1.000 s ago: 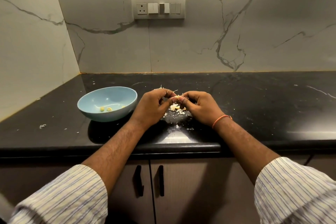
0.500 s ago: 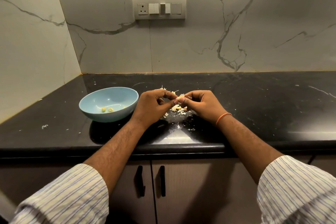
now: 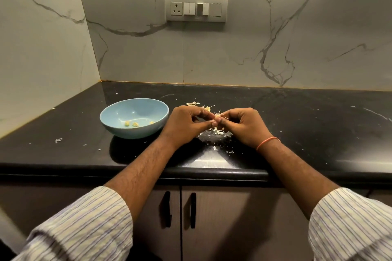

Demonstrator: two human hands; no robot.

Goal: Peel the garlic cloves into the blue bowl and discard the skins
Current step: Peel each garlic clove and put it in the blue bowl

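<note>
nearest are two striped white shirt sleeves [image 3: 80, 229], pushed up the forearms, and below the bench edge two dark cabinet door handles [image 3: 180, 210]. on the glossy black stone bench [image 3: 318, 133] the left hand [image 3: 186, 126] and the right hand [image 3: 244, 126] meet fingertip to fingertip, each grip narrow and curled, pinching one small garlic clove [image 3: 216, 117] between them; the right wrist wears a thin orange thread band [image 3: 267, 142]. compared with a second ago the hands have hardly moved and the pinch is the same, so i judge this clove is still being stripped and has not gone to the bowl. the clove is mostly hidden by the fingers, and how much skin clings to it is hard to tell. under and beyond the hands lies a scatter of pale papery garlic skins [image 3: 214, 132], not yet discarded. just left of the left hand sits the round pale blue bowl [image 3: 118, 112], with three small peeled yellowish cloves [image 3: 135, 124] inside. farthest, a white switch plate [image 3: 196, 9] on the marble wall.
</note>
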